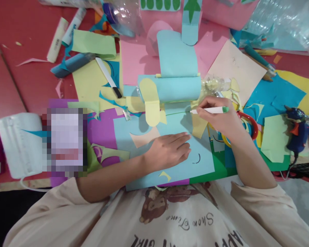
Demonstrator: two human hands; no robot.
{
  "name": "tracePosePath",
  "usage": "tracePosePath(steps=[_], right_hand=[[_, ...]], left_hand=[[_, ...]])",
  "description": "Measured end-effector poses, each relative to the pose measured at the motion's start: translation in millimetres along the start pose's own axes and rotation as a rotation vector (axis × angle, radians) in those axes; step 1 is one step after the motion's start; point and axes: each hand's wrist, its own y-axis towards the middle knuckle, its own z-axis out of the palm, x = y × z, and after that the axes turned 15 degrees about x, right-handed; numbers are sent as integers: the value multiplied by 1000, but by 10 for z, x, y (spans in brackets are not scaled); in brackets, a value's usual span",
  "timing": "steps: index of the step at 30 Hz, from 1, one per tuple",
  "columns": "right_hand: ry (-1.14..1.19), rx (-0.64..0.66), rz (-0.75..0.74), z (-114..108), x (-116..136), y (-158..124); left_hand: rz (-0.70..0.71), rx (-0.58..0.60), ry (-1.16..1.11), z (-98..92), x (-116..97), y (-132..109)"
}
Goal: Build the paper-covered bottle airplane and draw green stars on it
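Note:
My right hand point(218, 115) is closed around a white marker point(212, 110) with a green end. Its tip points left and meets a small light blue paper strip point(176, 107), where a thin green line shows. My left hand point(170, 151) lies palm down on a large light blue sheet point(204, 166), fingers stretched out and holding nothing. Just beyond both hands lies a plastic bottle wrapped in light blue paper point(180, 88), with a rounded yellow paper piece point(152, 113) hanging off its left part. A short dark curve is drawn on the sheet.
Red-handled scissors point(252, 125) lie partly under my right forearm. A blue glue gun point(297, 128) rests at the right. Left are a white corded box point(20, 144) and a blurred phone-like object point(67, 140). Markers, paper scraps and a pink paper construction point(159, 34) spread behind.

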Motion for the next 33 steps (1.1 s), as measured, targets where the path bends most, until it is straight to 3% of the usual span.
tracePosePath(steps=[12,17,22,26,30,33], right_hand=[[-22,-39,11,-15,6,0],[-15,-126,-60,-86,40,-27],[73,-88,-116,-80,12,-97],[150,-72,-63,-14,-58,-191],[264,-90,-92,65,-159,-224],[423,-42,-151,118,-216,-204]], left_hand=[[2,-8,1,-8,-5,18],[-5,-20,-3,4,1,15],[6,-21,15,9,-17,17],[15,-11,45,12,-21,7],[-11,61,-3,25,87,-25],[-151,180,-283,13,220,-21]])
